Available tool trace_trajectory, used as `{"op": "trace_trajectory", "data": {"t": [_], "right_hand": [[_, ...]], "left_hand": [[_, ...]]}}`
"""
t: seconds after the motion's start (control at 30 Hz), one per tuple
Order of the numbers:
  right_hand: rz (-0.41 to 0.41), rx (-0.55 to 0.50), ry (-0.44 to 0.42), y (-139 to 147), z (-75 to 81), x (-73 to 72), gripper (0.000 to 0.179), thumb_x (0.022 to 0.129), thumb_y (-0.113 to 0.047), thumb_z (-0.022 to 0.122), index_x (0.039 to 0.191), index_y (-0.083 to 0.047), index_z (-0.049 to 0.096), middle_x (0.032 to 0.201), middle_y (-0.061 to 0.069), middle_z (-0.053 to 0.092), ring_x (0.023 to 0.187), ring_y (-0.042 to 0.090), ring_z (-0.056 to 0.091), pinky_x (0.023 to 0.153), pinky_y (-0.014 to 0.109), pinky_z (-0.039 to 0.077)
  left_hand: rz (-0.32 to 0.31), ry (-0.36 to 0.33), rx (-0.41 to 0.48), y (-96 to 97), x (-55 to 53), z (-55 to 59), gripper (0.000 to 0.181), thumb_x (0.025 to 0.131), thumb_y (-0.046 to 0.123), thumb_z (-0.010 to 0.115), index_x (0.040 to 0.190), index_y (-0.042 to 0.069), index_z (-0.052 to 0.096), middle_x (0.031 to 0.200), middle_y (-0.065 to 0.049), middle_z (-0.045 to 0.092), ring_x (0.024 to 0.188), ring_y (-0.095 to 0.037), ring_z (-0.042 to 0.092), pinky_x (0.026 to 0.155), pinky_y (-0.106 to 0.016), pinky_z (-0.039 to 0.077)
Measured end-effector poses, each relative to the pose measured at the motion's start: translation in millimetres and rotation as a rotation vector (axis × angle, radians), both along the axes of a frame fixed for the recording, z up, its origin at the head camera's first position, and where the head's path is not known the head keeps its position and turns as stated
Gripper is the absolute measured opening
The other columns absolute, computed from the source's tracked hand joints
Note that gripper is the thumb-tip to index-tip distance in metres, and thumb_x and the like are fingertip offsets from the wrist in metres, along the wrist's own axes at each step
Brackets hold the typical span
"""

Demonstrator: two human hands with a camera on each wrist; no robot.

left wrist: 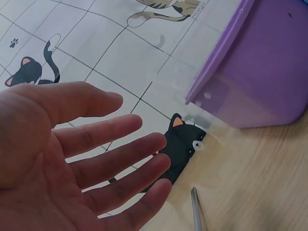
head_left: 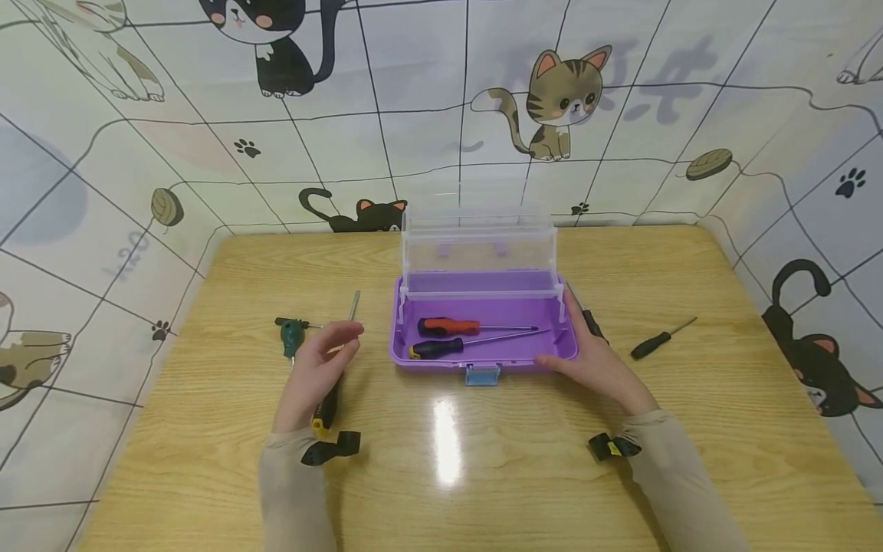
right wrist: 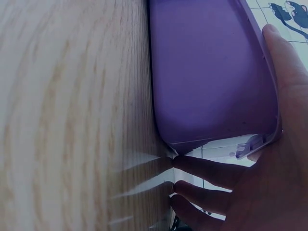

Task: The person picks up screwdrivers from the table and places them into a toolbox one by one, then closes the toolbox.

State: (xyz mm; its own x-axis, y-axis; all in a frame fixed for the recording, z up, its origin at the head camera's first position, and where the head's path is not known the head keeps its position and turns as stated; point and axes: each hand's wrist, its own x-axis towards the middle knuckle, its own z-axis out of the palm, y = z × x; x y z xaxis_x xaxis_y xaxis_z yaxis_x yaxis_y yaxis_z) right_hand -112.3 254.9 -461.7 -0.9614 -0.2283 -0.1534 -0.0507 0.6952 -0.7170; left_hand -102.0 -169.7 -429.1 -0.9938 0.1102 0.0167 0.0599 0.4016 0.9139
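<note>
A purple toolbox (head_left: 510, 309) stands on the table, its clear lid (head_left: 476, 249) raised at the back. Inside lie a red-and-black screwdriver (head_left: 448, 327) and a black screwdriver (head_left: 438, 349) with a yellow end. My right hand (head_left: 596, 368) grips the box's front right corner, thumb on the front rim and fingers along the side; the right wrist view shows those fingers (right wrist: 207, 168) low against the box end. My left hand (head_left: 317, 372), palm toward the box with relaxed fingers, holds nothing. It hovers over a black-and-yellow screwdriver (head_left: 327, 410), partly hidden beneath it.
Left of the left hand lies a green-handled tool (head_left: 293, 337), a dark-handled one crossing behind it. Right of the box are a small black screwdriver (head_left: 651, 346) and another screwdriver (head_left: 592, 323), partly covered by the right hand. A cat-patterned cloth (head_left: 428, 146) borders the wooden table (head_left: 524, 475).
</note>
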Motion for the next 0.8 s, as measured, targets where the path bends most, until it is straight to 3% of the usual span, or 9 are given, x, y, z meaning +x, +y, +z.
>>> {"op": "trace_trajectory", "data": {"t": [0.23,0.37,0.6,0.8], "right_hand": [[0.017,-0.042,0.018,1,-1.0,-0.4,0.114,0.083,-0.047,0.073,0.151,-0.037,-0.018,0.152,0.031,0.02,0.114,0.059,0.046,0.09,0.069,0.038],[0.017,-0.042,0.016,1,-0.7,-0.4,0.113,0.083,-0.048,0.072,0.151,-0.037,-0.018,0.151,0.032,0.023,0.112,0.058,0.048,0.09,0.068,0.039],[0.016,-0.044,0.016,1,-0.6,-1.1,0.114,0.083,-0.047,0.072,0.153,-0.031,-0.017,0.151,0.032,0.022,0.114,0.058,0.046,0.09,0.069,0.038],[0.014,-0.033,0.01,1,0.3,-0.8,0.114,0.083,-0.047,0.072,0.153,-0.028,-0.016,0.15,0.033,0.022,0.114,0.058,0.046,0.09,0.069,0.038]], "left_hand": [[0.079,-0.099,0.0,-13.7,10.5,-9.6,0.037,0.097,0.011,0.058,0.132,-0.001,0.052,0.136,-0.017,0.049,0.127,-0.034,0.044,0.102,-0.052,0.039],[0.11,-0.121,0.011,-23.9,17.3,-12.5,0.046,0.097,0.013,0.06,0.138,0.0,0.046,0.142,-0.018,0.043,0.131,-0.035,0.038,0.105,-0.051,0.036],[0.09,-0.141,0.011,-38.9,29.6,-13.2,0.057,0.096,0.018,0.062,0.145,0.003,0.037,0.146,-0.021,0.039,0.133,-0.038,0.036,0.106,-0.055,0.031],[0.046,-0.21,0.021,-45.4,40.0,-19.7,0.069,0.093,0.017,0.066,0.15,0.005,0.029,0.148,-0.023,0.034,0.135,-0.041,0.031,0.108,-0.056,0.028]]}}
